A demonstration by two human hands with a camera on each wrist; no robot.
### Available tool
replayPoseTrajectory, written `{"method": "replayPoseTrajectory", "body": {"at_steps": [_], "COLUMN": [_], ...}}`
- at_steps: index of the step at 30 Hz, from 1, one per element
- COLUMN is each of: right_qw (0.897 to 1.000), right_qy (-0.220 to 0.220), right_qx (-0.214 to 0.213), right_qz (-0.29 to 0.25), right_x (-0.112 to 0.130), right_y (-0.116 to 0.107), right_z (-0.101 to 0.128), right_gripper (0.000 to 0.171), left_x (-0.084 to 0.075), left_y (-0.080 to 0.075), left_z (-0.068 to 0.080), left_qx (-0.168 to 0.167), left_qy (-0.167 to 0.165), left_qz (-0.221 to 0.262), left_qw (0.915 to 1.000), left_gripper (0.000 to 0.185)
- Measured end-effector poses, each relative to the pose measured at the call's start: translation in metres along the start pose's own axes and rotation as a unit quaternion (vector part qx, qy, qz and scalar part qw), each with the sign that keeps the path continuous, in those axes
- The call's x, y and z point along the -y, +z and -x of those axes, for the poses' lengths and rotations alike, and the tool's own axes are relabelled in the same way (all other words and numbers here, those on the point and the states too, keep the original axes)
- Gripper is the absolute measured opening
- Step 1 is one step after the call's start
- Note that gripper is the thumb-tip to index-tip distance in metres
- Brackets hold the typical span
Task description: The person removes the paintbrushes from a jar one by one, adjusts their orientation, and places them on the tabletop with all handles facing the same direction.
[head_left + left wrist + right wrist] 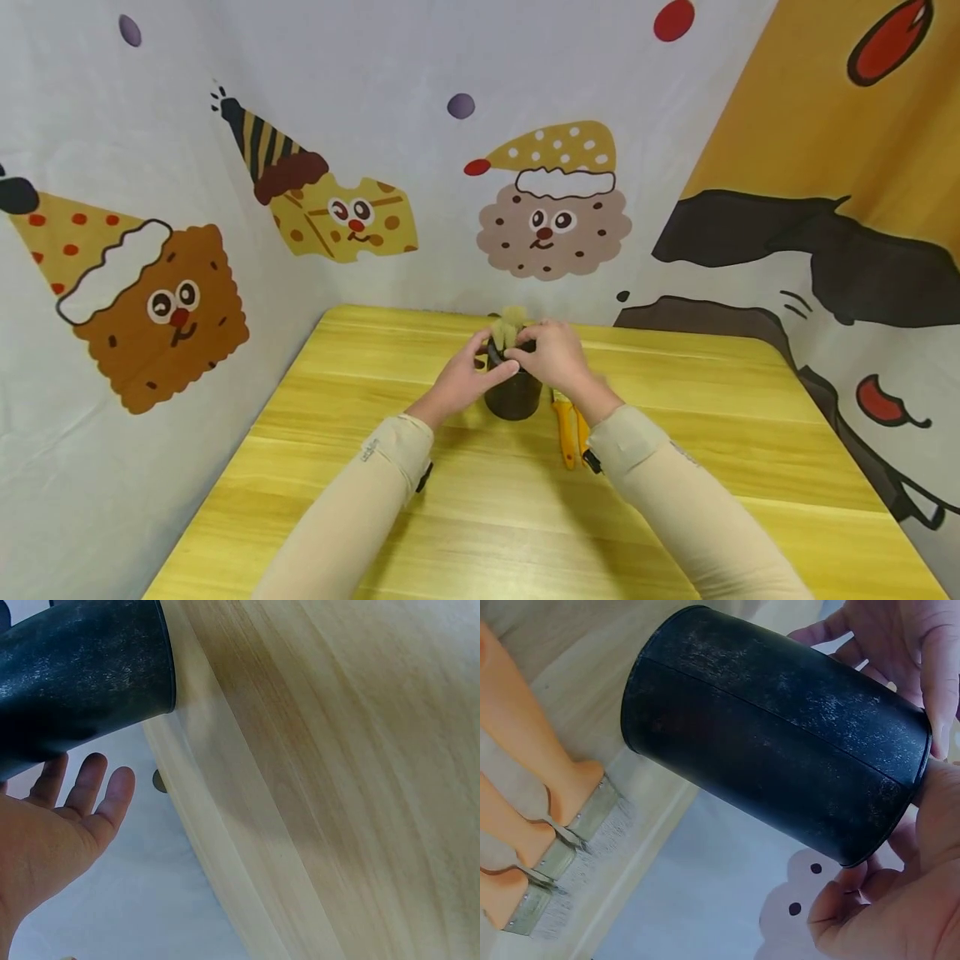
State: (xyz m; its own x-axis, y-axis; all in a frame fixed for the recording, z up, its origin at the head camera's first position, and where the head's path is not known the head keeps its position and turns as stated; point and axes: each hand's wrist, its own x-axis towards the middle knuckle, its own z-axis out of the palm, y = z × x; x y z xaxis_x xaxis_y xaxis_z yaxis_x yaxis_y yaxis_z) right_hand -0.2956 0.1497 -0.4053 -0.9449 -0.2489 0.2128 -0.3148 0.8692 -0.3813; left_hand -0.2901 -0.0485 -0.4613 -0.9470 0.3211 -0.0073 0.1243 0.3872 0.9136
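A black cylindrical can (513,395) stands on the table, its side scuffed and seamed in the right wrist view. A soft-looking pale olive piece (509,327) pokes out of its top; its kind is unclear. My left hand (467,372) holds the can at its rim, thumb in front and fingers at the far side. In the left wrist view, some fingers (90,787) of this hand spread beside the can wall. My right hand (557,354) bends over the rim from the other side, thumb and fingers pinching at the olive piece. The can's inside is hidden.
Right of the can lie orange-handled paintbrushes (566,433), partly under my right forearm; three bristle ends (592,817) show in the right wrist view. The wooden table (360,367) ends just behind the can, against a cartoon-printed cloth (420,50).
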Motion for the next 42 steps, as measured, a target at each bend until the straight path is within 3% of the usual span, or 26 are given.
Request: {"method": "replayPoseTrajectory", "body": {"at_steps": [3, 6, 11, 13, 17, 21, 28, 32, 36, 39, 42], "right_qw": [1.000, 0.996, 0.969, 0.958, 0.949, 0.949, 0.948, 0.947, 0.963, 0.973, 0.970], "right_qy": [0.013, 0.035, 0.078, 0.090, 0.102, 0.099, 0.046, 0.048, 0.042, 0.019, 0.014], "right_qx": [0.005, 0.004, -0.004, -0.003, 0.000, 0.004, 0.023, 0.051, 0.075, 0.078, 0.079], "right_qz": [-0.010, -0.085, -0.236, -0.271, -0.297, -0.299, -0.314, -0.315, -0.256, -0.217, -0.229], "right_x": [-0.001, -0.004, -0.011, -0.014, -0.018, -0.021, -0.022, -0.020, -0.017, -0.017, -0.018], "right_y": [-0.001, -0.007, -0.022, -0.027, -0.034, -0.036, -0.035, -0.031, -0.026, -0.023, -0.021], "right_z": [0.001, 0.004, 0.006, 0.005, 0.003, 0.004, 0.004, 0.006, 0.008, 0.007, 0.007], "right_gripper": [0.034, 0.031, 0.029, 0.038, 0.063, 0.075, 0.063, 0.064, 0.059, 0.045, 0.039], "left_x": [-0.001, -0.001, -0.001, -0.001, 0.000, 0.000, -0.001, 0.000, -0.001, -0.001, -0.001], "left_y": [0.001, 0.002, 0.001, 0.001, 0.001, 0.001, 0.000, 0.000, 0.000, 0.000, 0.000], "left_z": [0.000, 0.000, -0.001, -0.001, -0.001, -0.001, -0.001, -0.001, -0.001, -0.001, -0.001], "left_qx": [0.002, 0.003, -0.002, -0.002, -0.004, -0.003, -0.001, 0.000, 0.001, 0.002, 0.001], "left_qy": [-0.001, -0.004, -0.015, -0.013, -0.005, -0.001, -0.002, -0.003, -0.004, -0.004, -0.006], "left_qz": [0.000, -0.003, -0.001, 0.003, 0.004, 0.006, 0.002, 0.000, 0.000, 0.002, 0.002], "left_qw": [1.0000, 1.0000, 0.9999, 0.9999, 1.0000, 1.0000, 1.0000, 1.0000, 1.0000, 1.0000, 1.0000], "left_gripper": [0.095, 0.092, 0.087, 0.085, 0.083, 0.083, 0.084, 0.084, 0.085, 0.087, 0.088]}}
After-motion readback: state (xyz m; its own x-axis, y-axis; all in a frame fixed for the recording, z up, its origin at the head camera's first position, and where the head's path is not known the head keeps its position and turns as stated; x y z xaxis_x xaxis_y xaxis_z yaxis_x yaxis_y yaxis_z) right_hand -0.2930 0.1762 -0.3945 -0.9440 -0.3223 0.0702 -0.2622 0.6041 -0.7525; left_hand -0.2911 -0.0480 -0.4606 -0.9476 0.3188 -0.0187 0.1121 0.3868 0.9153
